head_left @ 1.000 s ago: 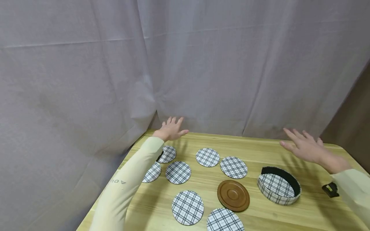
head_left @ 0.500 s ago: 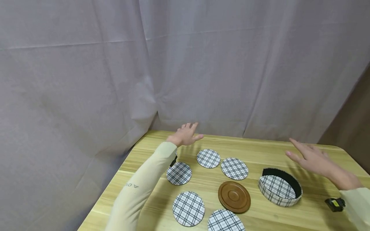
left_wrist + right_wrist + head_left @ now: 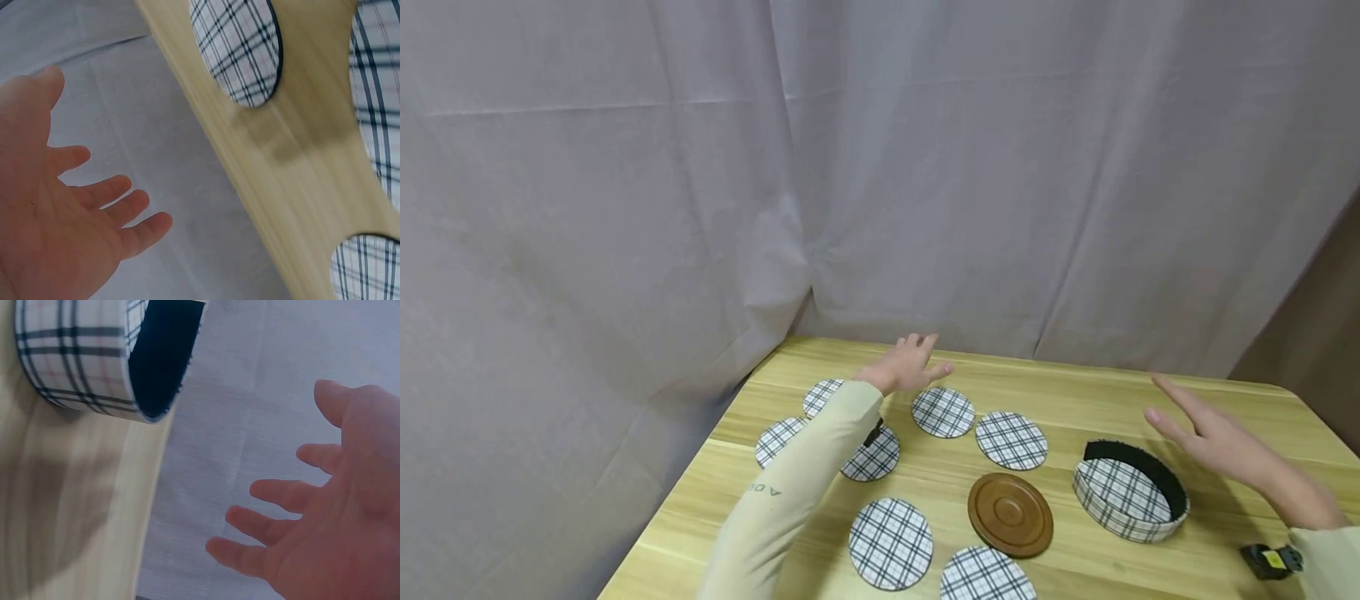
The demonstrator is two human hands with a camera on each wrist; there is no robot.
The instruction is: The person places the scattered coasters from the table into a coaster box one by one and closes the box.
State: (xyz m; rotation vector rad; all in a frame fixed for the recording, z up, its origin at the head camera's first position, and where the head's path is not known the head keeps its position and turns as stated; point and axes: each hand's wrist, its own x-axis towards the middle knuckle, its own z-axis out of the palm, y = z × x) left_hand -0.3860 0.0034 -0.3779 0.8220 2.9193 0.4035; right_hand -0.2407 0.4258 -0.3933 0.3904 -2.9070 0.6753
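My left hand [image 3: 904, 367] hovers over the back of the table, fingers spread and holding nothing. Nearest to it is a round plaid coaster [image 3: 943, 412], with a second plaid coaster [image 3: 1011, 440] to its right. In the left wrist view the palm and straight fingers show beside another coaster [image 3: 240, 50]. On the right, my right hand [image 3: 1217, 437] hangs in the air with thumb and fingers apart, also holding nothing. Close to it stands a round plaid coaster holder [image 3: 1131, 527] with a black lining and an opening in its wall; a plaid disc shows inside.
A brown round wooden disc [image 3: 1011, 515] lies mid-table, its edge by a front coaster [image 3: 987, 575]. Another coaster [image 3: 891, 543] lies to its left. More coasters, among them one at the far left [image 3: 777, 437], are partly behind my left sleeve. A grey curtain [image 3: 925, 208] hangs behind the table.
My left hand has moved right and a little lower, baring coasters on the left. The right hand has shifted slightly right and down. Coasters, disc and holder stay in place.
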